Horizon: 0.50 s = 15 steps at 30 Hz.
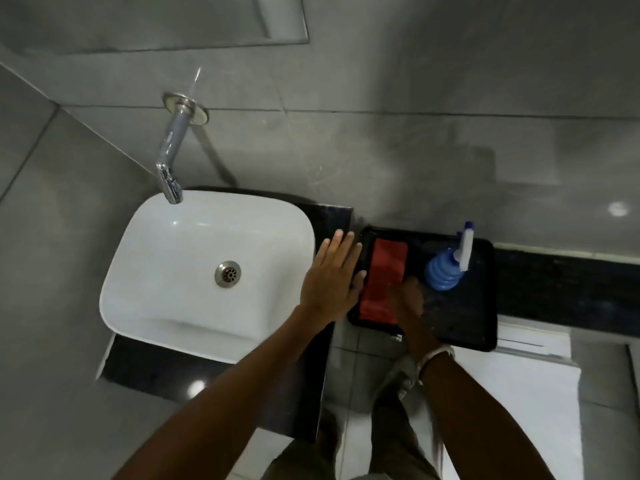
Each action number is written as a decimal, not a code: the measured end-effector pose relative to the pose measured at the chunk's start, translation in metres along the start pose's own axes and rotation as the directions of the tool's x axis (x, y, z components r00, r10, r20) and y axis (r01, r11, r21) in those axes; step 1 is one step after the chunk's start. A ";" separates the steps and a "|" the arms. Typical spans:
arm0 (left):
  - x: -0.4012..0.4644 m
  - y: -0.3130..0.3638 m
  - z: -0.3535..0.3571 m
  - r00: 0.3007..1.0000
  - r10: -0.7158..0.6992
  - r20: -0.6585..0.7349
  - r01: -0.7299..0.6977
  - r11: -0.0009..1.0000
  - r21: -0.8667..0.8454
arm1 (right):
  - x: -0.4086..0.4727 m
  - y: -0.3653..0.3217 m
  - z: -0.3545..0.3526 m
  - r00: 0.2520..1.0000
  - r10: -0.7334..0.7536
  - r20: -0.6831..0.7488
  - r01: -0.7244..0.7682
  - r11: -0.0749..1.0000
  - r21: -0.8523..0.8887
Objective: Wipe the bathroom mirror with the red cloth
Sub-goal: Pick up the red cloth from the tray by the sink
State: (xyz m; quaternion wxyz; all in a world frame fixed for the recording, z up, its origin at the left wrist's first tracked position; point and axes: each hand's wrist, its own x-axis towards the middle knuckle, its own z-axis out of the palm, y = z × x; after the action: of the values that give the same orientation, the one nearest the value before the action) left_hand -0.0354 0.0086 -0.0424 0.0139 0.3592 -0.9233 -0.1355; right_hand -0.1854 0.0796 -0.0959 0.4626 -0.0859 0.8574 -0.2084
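We reach for the red cloth in the tray.
Right hand lands on it, grip unclear; left hand flat, spread, empty, steadying tray's left edge.

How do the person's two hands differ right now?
The left hand is spread flat with fingers open, off the red cloth; the right hand is blurred and reaches onto the cloth. The left sits at the black tray edge; the right is inside it. Both are bare.

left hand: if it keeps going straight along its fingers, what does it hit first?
Probably the grey tiled wall. The left hand points up and away between sink and black tray, over dark counter; height above the counter is unclear.
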 end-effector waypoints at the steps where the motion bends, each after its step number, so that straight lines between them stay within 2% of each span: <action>1: 0.001 0.002 0.003 1.000 0.001 -0.001 -0.001 1.000 0.003 | 0.004 -0.001 0.006 0.999 0.038 -0.037 -0.038 0.999 0.009; 3: -0.001 0.004 0.006 0.999 0.039 -0.011 -0.039 0.999 -0.009 | 0.011 -0.005 0.014 0.993 0.083 -0.080 -0.079 0.995 0.059; 6: -0.005 0.007 0.009 0.996 0.092 -0.004 -0.092 0.995 -0.048 | 0.020 -0.010 0.017 0.993 0.117 -0.012 -0.112 0.972 0.207; 8: -0.004 0.004 0.001 0.999 0.049 -0.009 -0.050 0.985 -0.167 | 0.019 -0.018 0.012 0.996 0.075 0.043 -0.084 0.954 0.288; 10: -0.005 0.004 -0.013 0.997 -0.077 -0.021 0.064 0.929 -0.365 | 0.006 -0.034 0.003 0.997 -0.053 0.048 0.037 0.954 0.298; 11: -0.004 0.004 -0.023 0.989 -0.150 -0.013 0.124 0.860 -0.495 | -0.004 -0.045 -0.002 0.992 -0.125 0.028 0.113 0.954 0.278; 13: 0.005 -0.002 -0.049 0.949 -0.309 0.060 0.258 0.653 -0.712 | -0.034 -0.074 -0.014 0.960 -0.276 -0.034 0.276 0.930 0.242; 14: 0.008 -0.003 -0.068 0.920 -0.376 0.113 0.313 0.529 -0.788 | -0.055 -0.086 -0.016 0.924 -0.378 -0.066 0.382 0.895 0.231; 15: 0.013 -0.003 -0.080 0.892 -0.421 0.164 0.327 0.352 -0.877 | -0.078 -0.101 -0.019 0.870 -0.488 -0.065 0.490 0.845 0.215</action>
State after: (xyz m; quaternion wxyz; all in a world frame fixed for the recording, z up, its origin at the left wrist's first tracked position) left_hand -0.0332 -0.0220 0.0331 0.2095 0.5039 -0.6048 -0.5800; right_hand -0.1627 0.0210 0.0161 0.3975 -0.2476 0.7799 -0.4153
